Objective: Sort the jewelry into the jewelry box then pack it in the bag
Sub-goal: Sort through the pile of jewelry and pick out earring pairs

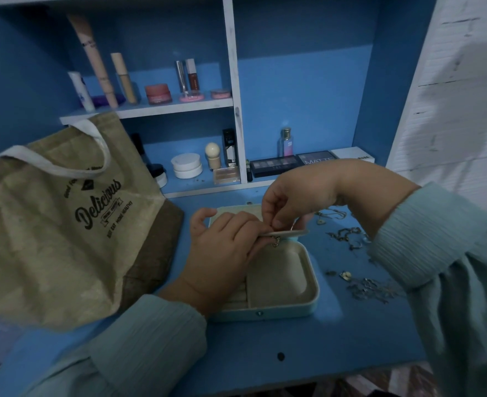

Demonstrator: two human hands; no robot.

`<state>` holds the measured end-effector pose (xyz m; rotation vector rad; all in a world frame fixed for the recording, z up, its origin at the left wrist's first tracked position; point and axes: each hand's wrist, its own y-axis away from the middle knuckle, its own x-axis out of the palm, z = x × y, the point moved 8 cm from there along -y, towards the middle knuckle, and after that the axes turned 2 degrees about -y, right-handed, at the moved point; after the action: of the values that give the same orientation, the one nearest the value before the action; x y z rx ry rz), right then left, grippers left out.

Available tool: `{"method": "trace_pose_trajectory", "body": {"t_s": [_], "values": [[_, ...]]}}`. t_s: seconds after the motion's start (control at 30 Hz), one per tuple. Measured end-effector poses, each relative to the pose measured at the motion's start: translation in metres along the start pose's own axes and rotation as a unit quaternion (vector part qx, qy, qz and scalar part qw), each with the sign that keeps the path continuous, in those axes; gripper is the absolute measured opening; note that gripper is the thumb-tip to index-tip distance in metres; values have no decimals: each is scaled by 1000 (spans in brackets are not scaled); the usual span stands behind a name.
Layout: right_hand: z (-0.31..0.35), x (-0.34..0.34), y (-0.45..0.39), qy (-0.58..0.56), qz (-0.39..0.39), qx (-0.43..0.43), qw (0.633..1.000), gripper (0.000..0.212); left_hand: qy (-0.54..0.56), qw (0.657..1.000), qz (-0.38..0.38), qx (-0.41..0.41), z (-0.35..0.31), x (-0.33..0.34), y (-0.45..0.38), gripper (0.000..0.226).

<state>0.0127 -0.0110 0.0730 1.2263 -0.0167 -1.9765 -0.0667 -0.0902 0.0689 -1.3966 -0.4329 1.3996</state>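
Open jewelry box (276,282) at the middle of the blue counter (265,348), pale cream inside, light teal outside, small clasp on the front wall at 6 o'clock. Base split into a ring-roll section at 9 o'clock and a larger plain compartment at 3 o'clock. Lid tilted back at 12 o'clock, mostly hidden behind both hands.

Left hand (222,247) over the box's 10 o'clock corner, fingers curled, grip pinching a thin pale flap (285,233) held roughly level above the base. Small gold earring (275,242) dangling just under that flap at the fingertips. Right hand (294,196) reaching in from 2 o'clock, wrist bent down, thumb and forefinger pressed together on the same spot at the flap's near end; whether on the earring or the flap itself, cannot tell.

Loose jewelry (348,236) scattered on the counter at 3 o'clock of the box: tangled chains, small pendants, a second cluster (365,287) nearer at 4 o'clock, all apart from the box.

Tan tote bag (64,224) lying at 9 o'clock, white handles, "Delicious" printed in dark script, just beside the box and partly under the left forearm.

Shelves behind at 12 o'clock with cosmetics: tubes, small jars, an eyeshadow palette (276,164), a perfume bottle (286,141).
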Motion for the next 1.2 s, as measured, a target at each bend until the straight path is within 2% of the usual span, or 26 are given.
{"method": "trace_pose_trajectory", "body": {"t_s": [0.37, 0.47, 0.63, 0.83, 0.93, 1.0, 1.03, 1.13, 1.2], "values": [[7, 2, -4, 90, -20, -6, 996, 14, 9, 999, 15, -35, 2, 1, -1, 29], [5, 2, -2, 57, -33, -14, 998, 13, 19, 999, 11, -43, 1, 0, 0, 27], [-1, -9, 4, 19, -95, -39, 995, 16, 33, 995, 35, -83, 7, 2, -7, 26], [-24, -21, 18, -104, -131, -32, 985, 16, 70, 991, 70, -95, 11, 11, -18, 26], [-38, -25, 23, -121, -120, -18, 985, 25, 116, 983, 87, -111, 17, 19, -23, 26], [-41, -28, 26, -132, -126, -28, 983, 13, 118, 981, 92, -120, 20, 23, -26, 27], [-40, -29, 27, -127, -135, -33, 982, 8, 114, 981, 96, -122, 22, 25, -28, 28], [-43, -36, 24, -121, -186, -35, 974, 17, 103, 980, 110, -131, 25, 31, -32, 30], [-43, -40, 22, -138, -220, -32, 965, 13, 106, 976, 123, -143, 30, 36, -35, 28]]}}
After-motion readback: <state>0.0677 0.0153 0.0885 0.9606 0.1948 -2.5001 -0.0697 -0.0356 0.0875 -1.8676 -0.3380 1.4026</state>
